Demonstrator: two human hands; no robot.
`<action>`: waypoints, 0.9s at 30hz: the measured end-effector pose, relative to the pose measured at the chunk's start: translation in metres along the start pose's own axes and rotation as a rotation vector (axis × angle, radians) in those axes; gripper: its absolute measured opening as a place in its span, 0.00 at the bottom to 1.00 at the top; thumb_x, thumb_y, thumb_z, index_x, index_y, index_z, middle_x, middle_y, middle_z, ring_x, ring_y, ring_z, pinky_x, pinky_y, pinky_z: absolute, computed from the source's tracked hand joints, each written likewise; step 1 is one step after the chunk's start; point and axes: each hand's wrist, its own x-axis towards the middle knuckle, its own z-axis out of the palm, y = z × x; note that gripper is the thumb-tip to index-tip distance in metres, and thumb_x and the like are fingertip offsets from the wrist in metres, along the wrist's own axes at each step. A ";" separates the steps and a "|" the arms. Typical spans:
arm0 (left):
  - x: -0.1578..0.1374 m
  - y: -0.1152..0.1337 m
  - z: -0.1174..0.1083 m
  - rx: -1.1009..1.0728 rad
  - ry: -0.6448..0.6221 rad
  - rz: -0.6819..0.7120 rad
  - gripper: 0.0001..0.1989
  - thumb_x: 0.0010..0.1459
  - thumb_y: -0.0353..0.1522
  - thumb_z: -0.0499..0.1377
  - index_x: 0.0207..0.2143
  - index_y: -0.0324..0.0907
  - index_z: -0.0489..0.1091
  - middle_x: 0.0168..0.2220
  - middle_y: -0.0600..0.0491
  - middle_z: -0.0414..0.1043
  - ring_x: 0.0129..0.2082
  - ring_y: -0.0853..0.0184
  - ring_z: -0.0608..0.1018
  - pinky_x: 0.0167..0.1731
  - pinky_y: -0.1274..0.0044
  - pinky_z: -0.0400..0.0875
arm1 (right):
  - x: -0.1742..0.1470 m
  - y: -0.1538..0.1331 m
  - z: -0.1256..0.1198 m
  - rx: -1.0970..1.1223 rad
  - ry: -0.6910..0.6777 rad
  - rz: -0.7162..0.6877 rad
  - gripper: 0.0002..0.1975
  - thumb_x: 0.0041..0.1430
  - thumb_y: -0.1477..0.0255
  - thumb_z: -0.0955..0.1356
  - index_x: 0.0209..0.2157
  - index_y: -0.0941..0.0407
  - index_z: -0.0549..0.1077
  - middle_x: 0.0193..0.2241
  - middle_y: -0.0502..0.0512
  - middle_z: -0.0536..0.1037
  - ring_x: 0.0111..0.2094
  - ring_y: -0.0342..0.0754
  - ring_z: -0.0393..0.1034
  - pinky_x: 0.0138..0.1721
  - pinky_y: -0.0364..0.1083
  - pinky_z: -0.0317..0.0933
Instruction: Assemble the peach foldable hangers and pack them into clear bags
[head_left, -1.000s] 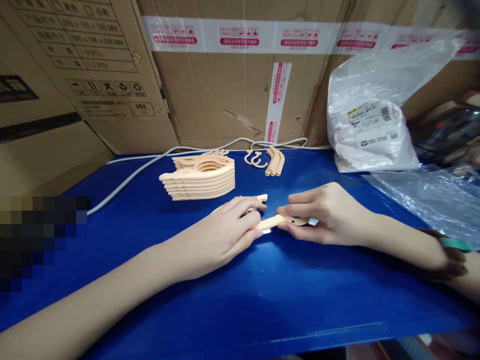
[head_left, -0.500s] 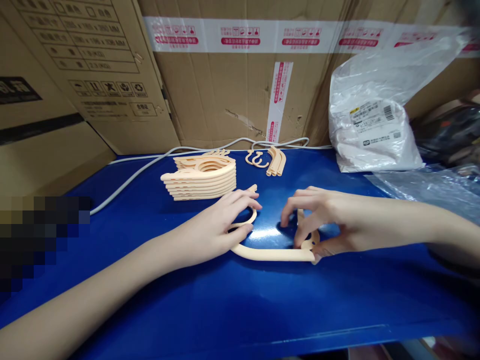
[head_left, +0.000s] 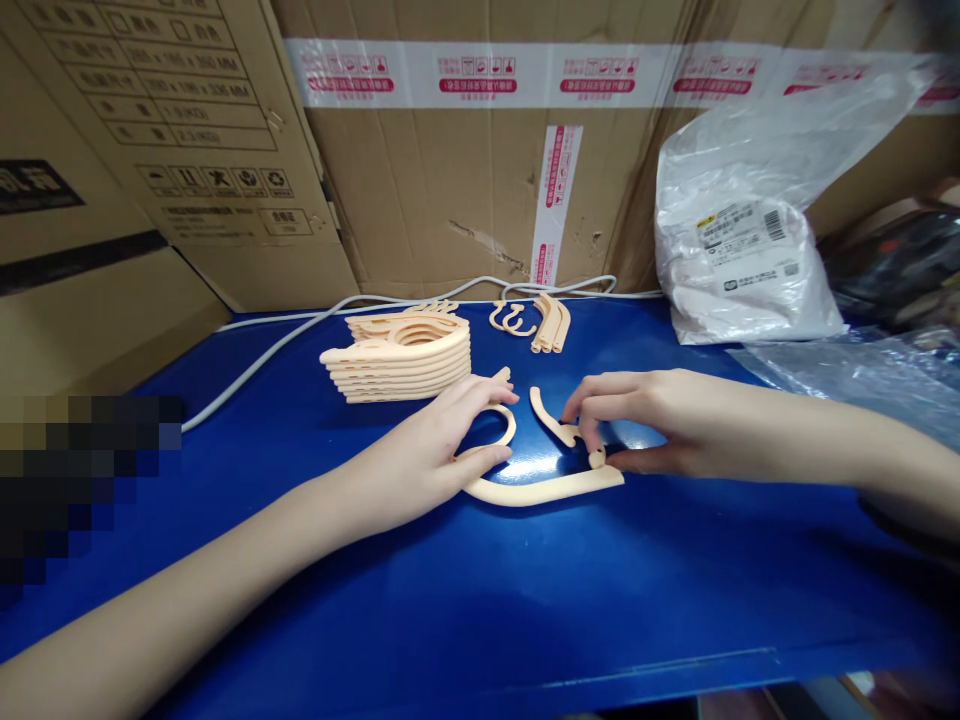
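Observation:
A peach plastic clothes hanger [head_left: 540, 491] lies on the blue table, its long curved arm along the near side. My left hand [head_left: 454, 435] is closed over its left part, thumb and fingers around a curved section, so much of that end is hidden. At the other end, the fingertips of my right hand [head_left: 626, 420] pinch a separate curved hanger piece [head_left: 553, 420] just above the arm's tip. Part of this piece is covered by my fingers. Behind my left hand sits a neat stack of folded hangers [head_left: 401, 365] of the same colour.
Loose hooks [head_left: 516, 320] and several short curved arms [head_left: 551, 325] lie near the back of the blue table [head_left: 450, 600]. A white cable [head_left: 277, 360] runs along the rear. Cardboard boxes [head_left: 450, 190] stand behind, with a plastic bag [head_left: 742, 240] at the back right.
My right hand has shifted slightly left, and the curved piece it pinches has turned, its free end now pointing away to the left. The near hanger arm has tilted up at its right end.

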 end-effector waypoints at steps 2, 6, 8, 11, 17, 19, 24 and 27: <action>0.000 0.000 0.000 0.004 0.002 -0.001 0.19 0.65 0.36 0.55 0.57 0.46 0.59 0.64 0.45 0.57 0.67 0.56 0.56 0.63 0.63 0.56 | 0.000 -0.002 0.000 -0.011 -0.010 0.017 0.04 0.62 0.74 0.64 0.36 0.53 0.72 0.40 0.52 0.75 0.40 0.47 0.71 0.39 0.44 0.62; 0.000 0.001 0.001 -0.011 0.000 -0.011 0.19 0.66 0.36 0.55 0.57 0.46 0.59 0.65 0.46 0.56 0.67 0.58 0.56 0.64 0.64 0.55 | 0.002 -0.009 0.002 -0.038 0.037 0.094 0.08 0.65 0.74 0.61 0.40 0.53 0.72 0.36 0.51 0.76 0.34 0.46 0.71 0.33 0.44 0.61; 0.000 0.001 0.001 -0.007 0.000 -0.014 0.19 0.66 0.36 0.55 0.57 0.45 0.59 0.65 0.46 0.56 0.67 0.59 0.56 0.64 0.65 0.55 | 0.003 -0.012 0.006 -0.078 0.096 0.133 0.10 0.67 0.67 0.61 0.43 0.53 0.72 0.36 0.52 0.76 0.32 0.46 0.71 0.33 0.44 0.60; 0.001 0.000 0.002 0.001 0.000 -0.012 0.19 0.66 0.36 0.55 0.58 0.45 0.59 0.64 0.46 0.57 0.67 0.60 0.57 0.64 0.66 0.54 | 0.005 -0.017 0.012 -0.232 0.166 0.146 0.17 0.67 0.58 0.62 0.44 0.56 0.73 0.36 0.55 0.75 0.34 0.48 0.71 0.34 0.46 0.61; 0.000 0.001 0.003 -0.003 0.006 -0.003 0.19 0.66 0.37 0.54 0.58 0.45 0.59 0.64 0.46 0.57 0.67 0.59 0.57 0.64 0.66 0.55 | 0.008 -0.029 0.023 -0.341 0.148 0.110 0.27 0.58 0.46 0.65 0.34 0.57 0.74 0.32 0.55 0.72 0.31 0.49 0.67 0.32 0.47 0.57; 0.000 0.002 0.003 0.004 0.009 -0.001 0.19 0.67 0.37 0.53 0.58 0.44 0.58 0.63 0.46 0.58 0.67 0.59 0.57 0.64 0.66 0.55 | 0.008 -0.036 0.026 -0.314 0.151 0.069 0.25 0.56 0.47 0.67 0.33 0.57 0.73 0.31 0.53 0.71 0.29 0.47 0.65 0.30 0.46 0.55; 0.000 0.002 0.004 0.013 0.031 0.012 0.18 0.67 0.37 0.52 0.58 0.43 0.59 0.62 0.46 0.60 0.66 0.60 0.59 0.64 0.66 0.55 | 0.009 -0.048 0.034 -0.245 0.094 -0.023 0.17 0.61 0.55 0.68 0.33 0.56 0.70 0.30 0.50 0.70 0.29 0.46 0.61 0.31 0.46 0.51; 0.000 0.002 0.005 0.017 0.040 0.021 0.18 0.67 0.37 0.51 0.58 0.44 0.59 0.60 0.46 0.61 0.64 0.61 0.61 0.63 0.67 0.56 | 0.010 -0.052 0.035 -0.188 0.048 -0.054 0.14 0.63 0.59 0.67 0.33 0.56 0.70 0.31 0.50 0.70 0.31 0.46 0.62 0.33 0.47 0.52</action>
